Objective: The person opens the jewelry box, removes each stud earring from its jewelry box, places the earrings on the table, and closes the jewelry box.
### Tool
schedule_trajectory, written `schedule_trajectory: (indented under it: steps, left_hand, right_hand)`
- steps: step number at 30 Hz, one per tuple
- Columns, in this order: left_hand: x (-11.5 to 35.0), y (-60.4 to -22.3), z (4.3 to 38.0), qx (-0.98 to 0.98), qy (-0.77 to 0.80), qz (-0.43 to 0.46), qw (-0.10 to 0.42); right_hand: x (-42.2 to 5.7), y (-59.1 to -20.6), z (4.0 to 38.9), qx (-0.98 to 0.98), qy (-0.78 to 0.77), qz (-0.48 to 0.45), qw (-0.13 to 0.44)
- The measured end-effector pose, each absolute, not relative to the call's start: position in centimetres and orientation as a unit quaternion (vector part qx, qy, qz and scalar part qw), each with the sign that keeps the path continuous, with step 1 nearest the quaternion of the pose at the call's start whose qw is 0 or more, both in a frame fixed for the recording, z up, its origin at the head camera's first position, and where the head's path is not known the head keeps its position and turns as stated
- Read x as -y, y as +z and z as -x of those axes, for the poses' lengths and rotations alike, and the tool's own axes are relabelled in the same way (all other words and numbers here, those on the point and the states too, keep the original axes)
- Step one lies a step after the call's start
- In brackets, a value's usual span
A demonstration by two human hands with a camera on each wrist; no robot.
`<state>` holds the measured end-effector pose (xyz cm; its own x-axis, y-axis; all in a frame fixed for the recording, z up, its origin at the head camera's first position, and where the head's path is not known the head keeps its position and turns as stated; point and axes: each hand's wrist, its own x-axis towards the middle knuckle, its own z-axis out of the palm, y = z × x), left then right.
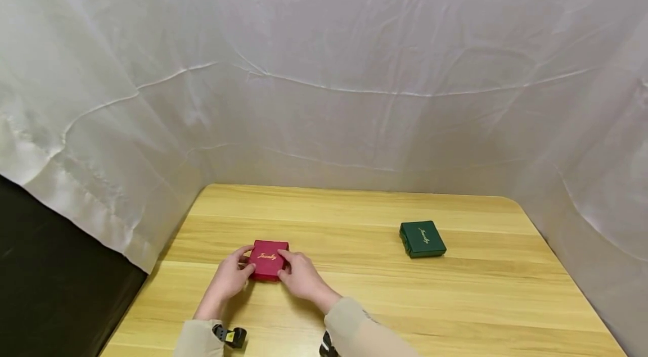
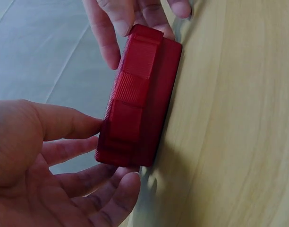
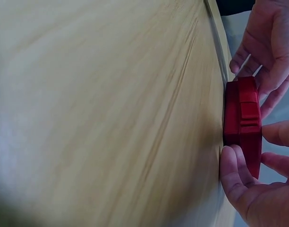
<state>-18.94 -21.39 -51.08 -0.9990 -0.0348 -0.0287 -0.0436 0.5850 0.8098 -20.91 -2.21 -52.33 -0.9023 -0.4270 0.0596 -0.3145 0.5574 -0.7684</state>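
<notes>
A red jewelry box (image 1: 268,261) with gold script on its lid is between my two hands, over the left part of the table. A ribbon bow (image 2: 130,90) runs along its near side. My left hand (image 1: 233,275) grips the left end, its thumb at the near corner and fingers farther back. At the opposite end my right hand (image 1: 302,277) holds the box, with fingers on the lid edge and side. In the right wrist view, fingertips of the right hand (image 3: 262,179) lie low against the red box (image 3: 243,118). The lid looks closed; its underside is hidden.
A dark green jewelry box (image 1: 424,240) with similar gold script sits on the right part of the wooden table (image 1: 354,306). Pale fabric (image 1: 354,121) hangs around the back and sides. Dark material (image 1: 55,267) is at the far left.
</notes>
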Motion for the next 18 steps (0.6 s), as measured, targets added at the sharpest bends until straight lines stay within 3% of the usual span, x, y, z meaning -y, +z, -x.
schedule_trajectory:
  steps: [18]
  left_hand:
    - [21.48, -51.22, 19.19, -0.897, 0.441, 0.027, 0.006]
  right_hand:
    - [2.91, -52.22, 20.92, -0.886, -0.412, 0.201, 0.071]
